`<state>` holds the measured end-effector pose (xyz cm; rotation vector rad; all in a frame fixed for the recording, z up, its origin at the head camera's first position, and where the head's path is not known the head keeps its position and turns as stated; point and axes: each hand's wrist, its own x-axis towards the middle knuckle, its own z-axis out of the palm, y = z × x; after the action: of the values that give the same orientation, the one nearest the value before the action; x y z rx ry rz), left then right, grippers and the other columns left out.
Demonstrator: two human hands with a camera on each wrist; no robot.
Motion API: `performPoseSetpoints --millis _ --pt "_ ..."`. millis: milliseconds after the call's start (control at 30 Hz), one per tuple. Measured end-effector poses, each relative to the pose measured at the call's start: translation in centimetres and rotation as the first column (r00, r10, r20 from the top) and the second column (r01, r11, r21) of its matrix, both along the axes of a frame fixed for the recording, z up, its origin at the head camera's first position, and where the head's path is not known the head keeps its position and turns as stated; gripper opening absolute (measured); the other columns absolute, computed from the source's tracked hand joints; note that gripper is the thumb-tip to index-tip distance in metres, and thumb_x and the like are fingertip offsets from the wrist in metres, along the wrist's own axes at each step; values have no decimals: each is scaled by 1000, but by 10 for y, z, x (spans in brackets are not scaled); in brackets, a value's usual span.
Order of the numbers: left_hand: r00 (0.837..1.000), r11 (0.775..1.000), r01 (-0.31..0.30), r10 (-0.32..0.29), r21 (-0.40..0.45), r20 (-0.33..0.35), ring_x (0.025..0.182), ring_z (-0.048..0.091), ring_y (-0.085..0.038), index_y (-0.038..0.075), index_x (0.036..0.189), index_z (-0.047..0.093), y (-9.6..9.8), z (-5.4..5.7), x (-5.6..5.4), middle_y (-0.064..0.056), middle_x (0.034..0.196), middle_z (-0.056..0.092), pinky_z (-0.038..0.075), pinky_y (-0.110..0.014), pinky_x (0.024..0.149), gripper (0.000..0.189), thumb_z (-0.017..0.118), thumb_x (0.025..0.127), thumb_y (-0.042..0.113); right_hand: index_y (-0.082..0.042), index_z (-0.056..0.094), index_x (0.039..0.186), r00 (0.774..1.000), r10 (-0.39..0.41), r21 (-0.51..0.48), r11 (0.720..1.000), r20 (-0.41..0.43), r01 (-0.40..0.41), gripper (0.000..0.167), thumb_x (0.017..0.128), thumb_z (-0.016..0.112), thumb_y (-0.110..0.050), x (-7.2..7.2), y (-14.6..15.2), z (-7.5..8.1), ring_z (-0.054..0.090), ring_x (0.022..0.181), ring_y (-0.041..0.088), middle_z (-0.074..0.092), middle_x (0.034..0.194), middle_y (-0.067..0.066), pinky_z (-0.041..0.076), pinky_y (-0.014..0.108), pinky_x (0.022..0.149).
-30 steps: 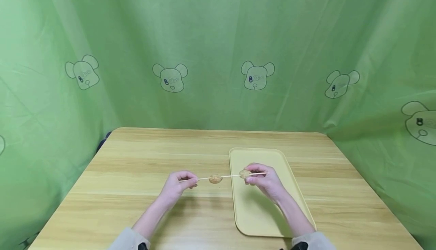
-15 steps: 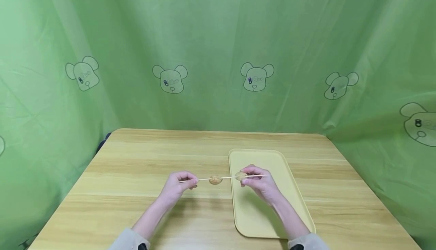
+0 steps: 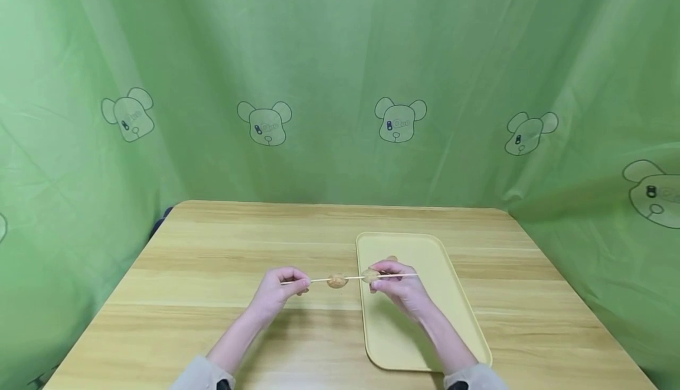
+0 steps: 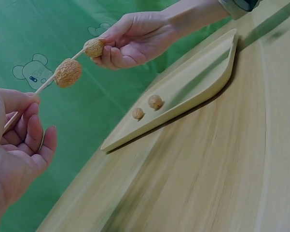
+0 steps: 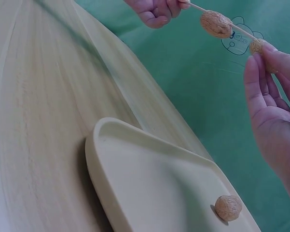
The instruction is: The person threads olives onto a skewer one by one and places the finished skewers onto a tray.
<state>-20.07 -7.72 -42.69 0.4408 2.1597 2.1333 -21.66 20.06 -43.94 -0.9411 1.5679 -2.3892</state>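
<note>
A thin wooden skewer (image 3: 355, 277) is held nearly level above the table between both hands. My left hand (image 3: 277, 291) pinches its left end between thumb and fingers. Threaded on the skewer, a little right of that hand, is a brown wrinkled ball, like a fried meatball (image 4: 68, 73). Farther right a second, paler ball (image 4: 93, 48) is also on the skewer; the fingertips of my right hand (image 3: 406, 289) pinch it. The skewer's right end sticks out past this ball, over the right hand.
Below the right hand lies a pale yellow rectangular tray (image 3: 393, 343) on the wooden table (image 3: 212, 260). Two loose brown balls (image 4: 155, 101) rest on it in the left wrist view. A green curtain (image 3: 329, 53) hangs behind and at both sides.
My right hand has slid the second ball leftward along the skewer, closer to the first ball. The left hand has hardly moved. A loose ball on the tray now shows behind the right hand.
</note>
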Motion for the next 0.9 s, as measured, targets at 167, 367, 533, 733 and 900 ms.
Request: performPoseSetpoints --millis 167,367,533,733,900 --pt "1000 1000 4 -4 -5 5 68 55 -8 -19 90 59 0 0 1 -3 74 62 46 -23 67 19 62 83 -2 -7 67 104 1000 -3 24 1000 16 3 39 79 53 19 0 -2 -3 63 80 13 64 95 5 52 24 74" --pt "1000 1000 1 -1 -30 7 67 54 -9 -17 89 60 1 -2 1 -2 72 61 46 -25 67 17 62 82 -2 -10 68 103 998 -20 56 998 51 17 40 79 54 18 2 -5 -4 64 78 13 66 92 3 51 24 74" --pt "1000 999 -2 3 -49 11 67 53 -10 -15 89 61 1 -2 1 0 69 59 46 -29 68 16 62 82 -1 -11 68 102 998 -23 51 998 66 20 40 79 53 18 2 -8 -6 64 77 12 66 91 2 51 24 74" --pt "1000 999 -1 2 -50 15 66 52 -10 -15 89 61 1 -2 0 -1 69 58 45 -27 67 16 63 82 -1 -11 68 101 995 -39 62 998 91 33 39 79 53 17 3 -12 -7 64 78 12 66 92 2 52 24 74" --pt "1000 998 1 0 -63 13 66 53 -11 -13 89 62 0 -1 0 -1 69 59 45 -28 67 16 63 82 1 -11 68 100 993 -50 70 997 106 43 40 79 52 19 3 -14 -6 64 78 12 66 91 1 52 24 75"
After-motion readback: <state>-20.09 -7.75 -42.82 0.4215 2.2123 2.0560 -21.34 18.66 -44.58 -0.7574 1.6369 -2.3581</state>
